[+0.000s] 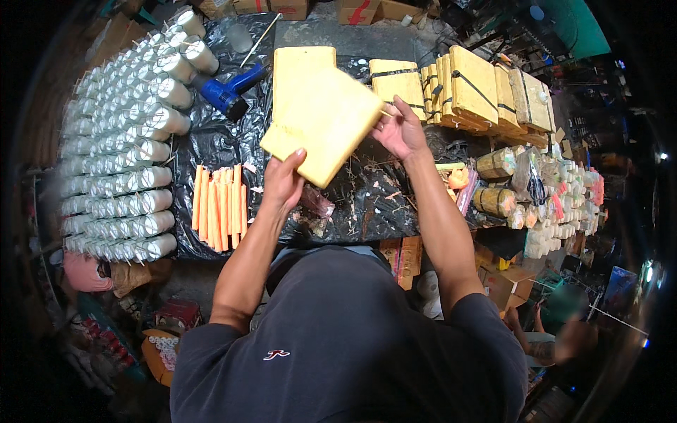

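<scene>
A pale yellow, wax-like rectangular slab [331,116] is held tilted above the table. My left hand [284,182] grips its lower left edge, thumb on top and the other fingers hidden beneath. At the right corner, my right hand [400,130] has its curled fingers against the slab, with the thumb raised. A short thin stub [386,113] shows between that corner and the right hand. Behind the held slab lies another yellow slab [303,58], partly covered by it. Orange candle-like sticks [220,208] lie bundled side by side left of my left hand.
Black plastic sheeting [201,151] with scraps covers the table. Rows of white cylinders with thin sticks [151,148] fill the left side, beside a blue heat gun [229,92]. Strapped yellow slabs [474,92] stand back right; wrapped bundles [496,201] lie nearer. Another person [543,338] is at lower right.
</scene>
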`<action>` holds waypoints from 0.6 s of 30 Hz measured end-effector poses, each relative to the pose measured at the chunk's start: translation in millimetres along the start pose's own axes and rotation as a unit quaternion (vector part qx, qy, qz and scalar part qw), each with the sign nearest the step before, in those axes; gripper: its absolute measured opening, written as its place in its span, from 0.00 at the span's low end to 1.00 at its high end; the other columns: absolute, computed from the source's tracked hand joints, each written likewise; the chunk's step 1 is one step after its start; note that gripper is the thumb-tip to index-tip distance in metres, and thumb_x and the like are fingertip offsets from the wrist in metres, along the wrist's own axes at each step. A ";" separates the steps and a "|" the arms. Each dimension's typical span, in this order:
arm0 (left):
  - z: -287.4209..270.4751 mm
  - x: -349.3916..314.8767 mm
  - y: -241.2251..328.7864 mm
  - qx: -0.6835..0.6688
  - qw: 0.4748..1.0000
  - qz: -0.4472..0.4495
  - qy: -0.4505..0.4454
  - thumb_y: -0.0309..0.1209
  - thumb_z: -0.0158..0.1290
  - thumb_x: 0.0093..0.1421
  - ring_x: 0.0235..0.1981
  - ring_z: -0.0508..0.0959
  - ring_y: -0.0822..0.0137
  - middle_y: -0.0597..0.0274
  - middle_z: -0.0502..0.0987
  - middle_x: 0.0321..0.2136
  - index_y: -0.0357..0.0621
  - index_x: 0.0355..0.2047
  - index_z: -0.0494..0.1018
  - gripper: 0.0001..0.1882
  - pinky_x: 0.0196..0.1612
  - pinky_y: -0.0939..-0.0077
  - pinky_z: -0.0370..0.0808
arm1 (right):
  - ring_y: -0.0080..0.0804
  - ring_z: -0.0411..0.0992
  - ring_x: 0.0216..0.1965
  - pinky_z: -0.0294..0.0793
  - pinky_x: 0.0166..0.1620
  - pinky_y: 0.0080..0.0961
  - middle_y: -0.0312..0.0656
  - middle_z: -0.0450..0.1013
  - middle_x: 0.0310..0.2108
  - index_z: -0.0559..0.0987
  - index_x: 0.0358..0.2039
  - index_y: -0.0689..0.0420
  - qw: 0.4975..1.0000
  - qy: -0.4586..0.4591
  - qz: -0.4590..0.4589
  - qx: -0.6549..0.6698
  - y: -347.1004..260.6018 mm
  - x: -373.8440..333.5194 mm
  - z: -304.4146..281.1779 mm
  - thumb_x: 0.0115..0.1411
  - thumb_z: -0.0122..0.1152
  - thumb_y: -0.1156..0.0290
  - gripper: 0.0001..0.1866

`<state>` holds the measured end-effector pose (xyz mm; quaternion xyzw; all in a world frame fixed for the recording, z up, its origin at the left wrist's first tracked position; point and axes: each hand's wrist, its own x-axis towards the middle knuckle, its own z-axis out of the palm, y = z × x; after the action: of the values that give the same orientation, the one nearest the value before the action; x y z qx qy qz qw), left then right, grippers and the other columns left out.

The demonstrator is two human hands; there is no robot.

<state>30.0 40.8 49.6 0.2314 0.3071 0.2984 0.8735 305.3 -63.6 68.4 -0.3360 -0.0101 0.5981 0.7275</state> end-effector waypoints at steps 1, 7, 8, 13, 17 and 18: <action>4.0 18.4 -7.0 -0.036 0.999 0.035 -0.002 0.20 0.58 0.66 0.60 0.78 0.56 0.51 0.77 0.58 0.35 0.65 0.66 0.27 0.64 0.56 0.76 | 0.40 0.76 0.56 0.72 0.65 0.45 0.47 0.78 0.53 0.75 0.59 0.64 0.999 -0.006 -0.019 -0.044 7.5 5.5 18.1 0.70 0.64 0.55 0.27; 21.0 98.8 -38.8 -0.087 0.988 0.110 0.066 0.19 0.59 0.66 0.51 0.83 0.60 0.58 0.80 0.52 0.44 0.60 0.70 0.23 0.52 0.60 0.84 | 0.33 0.81 0.45 0.81 0.47 0.24 0.51 0.82 0.49 0.75 0.60 0.73 0.951 0.102 -0.126 -0.264 59.7 75.6 27.5 0.61 0.71 0.81 0.28; 23.5 99.3 -37.2 -0.082 0.985 0.134 0.077 0.23 0.60 0.66 0.47 0.84 0.59 0.56 0.80 0.50 0.41 0.60 0.71 0.22 0.43 0.64 0.87 | 0.33 0.82 0.44 0.82 0.47 0.26 0.51 0.82 0.48 0.77 0.59 0.73 0.939 0.122 -0.138 -0.289 65.0 81.5 32.9 0.59 0.70 0.83 0.26; 25.8 100.5 -8.0 0.192 0.971 0.006 0.139 0.45 0.66 0.64 0.20 0.83 0.60 0.49 0.82 0.31 0.28 0.49 0.76 0.28 0.21 0.70 0.84 | 0.31 0.82 0.41 0.82 0.44 0.26 0.50 0.83 0.45 0.79 0.58 0.71 0.907 0.146 -0.164 -0.358 58.9 100.2 49.2 0.57 0.66 0.88 0.26; 25.9 109.0 5.0 0.321 0.935 -0.035 0.143 0.59 0.62 0.63 0.21 0.83 0.58 0.52 0.79 0.26 0.27 0.52 0.72 0.41 0.22 0.64 0.84 | 0.29 0.81 0.42 0.80 0.45 0.26 0.48 0.84 0.45 0.83 0.55 0.66 0.875 0.126 -0.160 -0.439 45.8 116.8 33.0 0.61 0.68 0.79 0.20; 27.8 109.4 7.1 0.352 0.924 -0.027 0.146 0.61 0.62 0.62 0.20 0.82 0.56 0.52 0.78 0.25 0.25 0.52 0.72 0.43 0.22 0.63 0.84 | 0.28 0.81 0.43 0.80 0.47 0.27 0.47 0.84 0.46 0.83 0.55 0.66 0.868 0.116 -0.167 -0.452 38.9 116.8 20.8 0.61 0.69 0.76 0.20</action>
<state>115.4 112.3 29.8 0.4701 0.5224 0.1780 0.6888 296.3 51.0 19.8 -0.6885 -0.2505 0.3540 0.5812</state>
